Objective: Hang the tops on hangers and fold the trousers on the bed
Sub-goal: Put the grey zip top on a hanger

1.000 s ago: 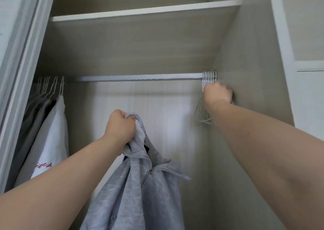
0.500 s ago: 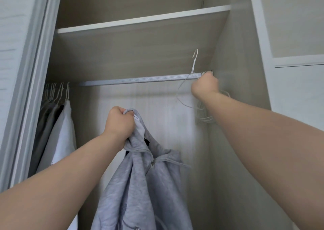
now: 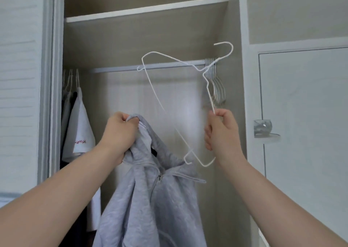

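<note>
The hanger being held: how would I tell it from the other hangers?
Find the wardrobe rail under the shelf; empty white wire hangers bunch at its right end. Just below them, the right hand grips one more hanger. It alone is off the rail and tilted.

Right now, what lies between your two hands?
Head view: only a bar of the white wire hanger gripped by the right hand, clear of the left hand.

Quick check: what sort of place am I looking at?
Most likely an open bedroom wardrobe: a clothes rail under a shelf, spare wire hangers bunched at its right end, tops hanging at its left. The right hand grips one hanger, the left hand a grey hoodie.
</note>
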`<state>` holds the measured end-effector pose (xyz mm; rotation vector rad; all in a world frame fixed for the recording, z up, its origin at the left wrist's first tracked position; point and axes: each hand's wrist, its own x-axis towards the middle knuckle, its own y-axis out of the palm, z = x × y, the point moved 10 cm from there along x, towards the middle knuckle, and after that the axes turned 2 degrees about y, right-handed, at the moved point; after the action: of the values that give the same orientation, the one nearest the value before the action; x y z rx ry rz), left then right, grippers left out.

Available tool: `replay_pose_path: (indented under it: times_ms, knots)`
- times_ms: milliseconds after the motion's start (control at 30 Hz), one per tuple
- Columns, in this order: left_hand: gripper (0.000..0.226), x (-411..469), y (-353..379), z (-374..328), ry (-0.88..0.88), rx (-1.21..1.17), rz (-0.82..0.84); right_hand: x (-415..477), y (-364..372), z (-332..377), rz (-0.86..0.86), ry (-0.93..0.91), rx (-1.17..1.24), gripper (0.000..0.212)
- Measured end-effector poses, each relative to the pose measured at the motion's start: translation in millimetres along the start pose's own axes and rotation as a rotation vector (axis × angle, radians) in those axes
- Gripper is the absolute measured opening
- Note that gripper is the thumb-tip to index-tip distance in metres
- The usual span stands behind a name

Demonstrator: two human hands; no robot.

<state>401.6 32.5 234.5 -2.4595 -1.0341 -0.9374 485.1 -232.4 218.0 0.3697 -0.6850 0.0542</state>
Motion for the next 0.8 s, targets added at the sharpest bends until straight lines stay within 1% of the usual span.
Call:
replay_pose_path:
  times_ms: [67,133,200,300,467,600,700,800]
  knots:
    - [0.025,-20,-1,10,-0.038,-0.002,0.018,-16,2,-4,0.078,0.069,0.052,0.006]
    - [0.022,-42,0,20,-0.08,-0.002,0.041,-22,3,-7,0.165,0.176,0.038,0.013]
    - [0.017,-63,0,35,-0.127,0.015,0.06,-30,-5,-10,0.217,0.275,-0.017,0.022]
    - [0.015,-95,3,57,-0.196,0.042,0.107,-53,-38,-7,0.225,0.274,-0.102,0.034]
    - [0.013,-153,11,77,-0.277,0.092,0.124,-118,-111,-5,0.254,0.284,-0.122,0.026]
    - [0.015,-204,20,84,-0.33,0.112,0.108,-185,-180,-15,0.298,0.306,-0.216,0.026]
    - [0.012,-248,29,84,-0.349,0.164,0.106,-239,-225,-29,0.364,0.343,-0.297,0.027]
    - [0.011,-296,47,73,-0.303,0.278,0.158,-286,-259,-41,0.476,0.396,-0.432,0.026]
